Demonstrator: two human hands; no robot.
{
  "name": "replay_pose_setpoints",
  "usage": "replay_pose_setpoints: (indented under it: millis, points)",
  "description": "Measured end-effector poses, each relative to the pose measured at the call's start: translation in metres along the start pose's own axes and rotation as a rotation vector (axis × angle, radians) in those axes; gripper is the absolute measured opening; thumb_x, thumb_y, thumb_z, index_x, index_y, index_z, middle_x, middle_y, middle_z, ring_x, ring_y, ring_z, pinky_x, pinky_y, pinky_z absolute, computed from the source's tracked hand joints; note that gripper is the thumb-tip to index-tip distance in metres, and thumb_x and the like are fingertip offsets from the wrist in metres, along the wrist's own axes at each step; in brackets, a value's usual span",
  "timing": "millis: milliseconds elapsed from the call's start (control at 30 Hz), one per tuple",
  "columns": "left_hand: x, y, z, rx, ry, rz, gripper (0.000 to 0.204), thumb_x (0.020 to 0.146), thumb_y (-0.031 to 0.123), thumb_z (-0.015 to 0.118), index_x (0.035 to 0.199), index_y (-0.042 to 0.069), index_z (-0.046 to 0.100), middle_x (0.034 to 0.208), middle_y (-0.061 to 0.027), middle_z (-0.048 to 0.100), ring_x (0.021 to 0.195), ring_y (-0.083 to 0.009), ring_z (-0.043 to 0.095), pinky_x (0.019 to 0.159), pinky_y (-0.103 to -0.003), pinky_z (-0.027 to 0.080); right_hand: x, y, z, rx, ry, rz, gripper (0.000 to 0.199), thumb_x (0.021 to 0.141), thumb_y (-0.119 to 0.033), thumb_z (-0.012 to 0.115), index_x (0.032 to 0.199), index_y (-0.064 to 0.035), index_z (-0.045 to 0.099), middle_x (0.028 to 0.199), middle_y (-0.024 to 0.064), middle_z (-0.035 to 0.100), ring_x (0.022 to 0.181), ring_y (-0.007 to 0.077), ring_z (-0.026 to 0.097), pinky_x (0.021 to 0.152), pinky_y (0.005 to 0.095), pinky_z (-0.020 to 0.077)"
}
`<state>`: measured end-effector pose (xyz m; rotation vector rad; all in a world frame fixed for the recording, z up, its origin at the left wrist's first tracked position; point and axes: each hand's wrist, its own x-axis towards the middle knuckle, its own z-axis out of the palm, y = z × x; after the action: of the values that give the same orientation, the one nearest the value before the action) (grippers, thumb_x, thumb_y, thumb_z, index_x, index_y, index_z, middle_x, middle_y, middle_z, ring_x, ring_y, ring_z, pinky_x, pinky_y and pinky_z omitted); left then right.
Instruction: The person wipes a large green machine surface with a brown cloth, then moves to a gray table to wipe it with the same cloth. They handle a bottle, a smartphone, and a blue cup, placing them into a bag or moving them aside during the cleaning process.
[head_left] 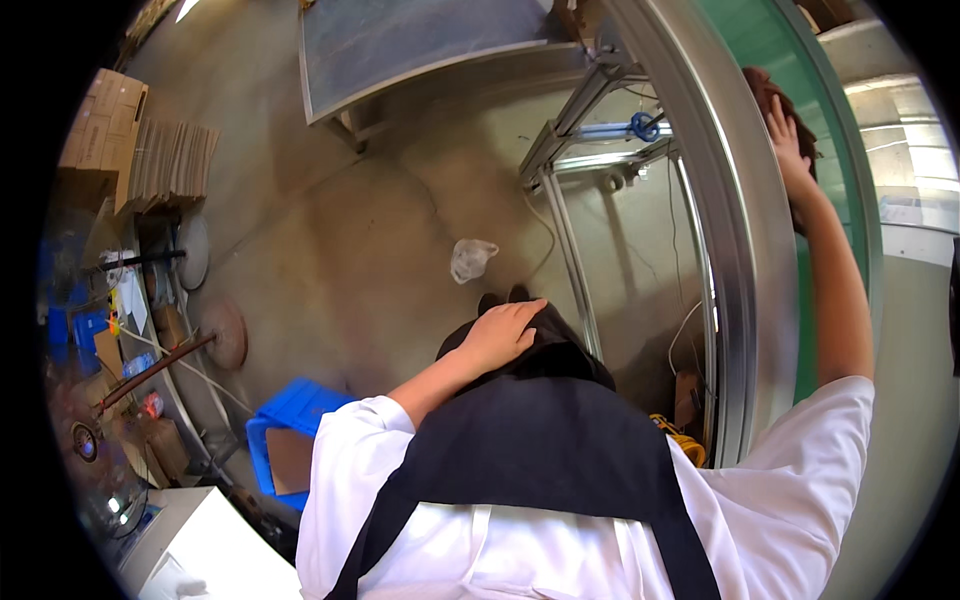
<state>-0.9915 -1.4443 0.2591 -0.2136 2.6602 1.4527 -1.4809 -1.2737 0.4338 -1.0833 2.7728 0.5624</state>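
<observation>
Lying with fingers parted, the right hand [788, 145] covers part of a dark brown, irregular bundle [762, 88] on the long, flat green surface [835, 200]; hand and forearm hide enough to leave its kind unclear. The left hand [503, 335], loosely extended, rests against the black cloth apron [540, 430].

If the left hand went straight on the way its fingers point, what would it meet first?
Probably the silver metal frame leg, just beyond the left hand in the picture; depth is unclear, so the hand might miss it.
</observation>
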Motion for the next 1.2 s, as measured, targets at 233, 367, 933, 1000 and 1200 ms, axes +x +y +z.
replay_pose_setpoints:
  millis: [233,367,933,1000,1200]
  points:
    - [-0.014,-0.027,0.020,-0.086,-0.065,-0.036,0.036,0.092,0.008,0.054,0.128,0.009,0.054,0.113,-0.0115,0.064,0.105,-0.0330,0.060,0.090,-0.042,0.048,0.054,0.059,0.041,-0.036,0.273,-0.142,0.060,0.090,-0.059,0.042,0.145,-0.0370,0.037,0.164,-0.0011,-0.001,0.148,0.0362,0.009,0.107,0.0692,0.0201]
    - [0.024,-0.018,0.001,-0.078,-0.134,0.000,0.043,0.090,0.008,0.055,0.132,0.008,0.050,0.125,-0.0134,0.059,0.117,-0.0319,0.055,0.098,-0.040,0.045,0.042,0.067,0.058,0.059,0.314,-0.149,0.066,0.092,-0.060,0.041,0.149,-0.0299,0.032,0.164,0.0003,-0.002,0.149,0.0331,0.006,0.111,0.0677,0.0128]
    - [0.333,0.178,-0.226,0.271,0.644,0.750,0.037,0.097,0.013,0.042,0.131,0.001,0.053,0.137,-0.0132,0.054,0.136,-0.0325,0.040,0.115,-0.045,0.024,-0.293,0.146,0.056,0.519,0.073,0.547,0.065,0.082,-0.017,0.045,0.146,-0.0238,0.043,0.160,0.0044,0.023,0.150,0.0261,0.010,0.119,0.0528,0.0034]
    - [0.347,0.172,-0.241,0.375,0.551,0.748,0.035,0.098,0.014,0.040,0.125,0.002,0.058,0.133,-0.0123,0.057,0.135,-0.0312,0.043,0.116,-0.045,0.023,-0.387,0.207,0.105,0.527,0.196,0.782,0.063,0.084,-0.014,0.045,0.147,-0.0220,0.042,0.157,0.0098,0.029,0.147,0.0274,0.021,0.119,0.0400,0.0160]
    - [0.403,0.164,-0.297,0.484,0.495,0.722,0.032,0.098,0.015,0.040,0.114,0.004,0.065,0.125,-0.0108,0.063,0.130,-0.0283,0.049,0.117,-0.045,0.023,-0.484,0.278,0.204,0.608,-0.057,1.881,0.072,0.095,-0.060,0.028,0.155,-0.0223,0.019,0.162,0.0146,0.006,0.150,0.0314,0.002,0.115,0.0576,0.0013]
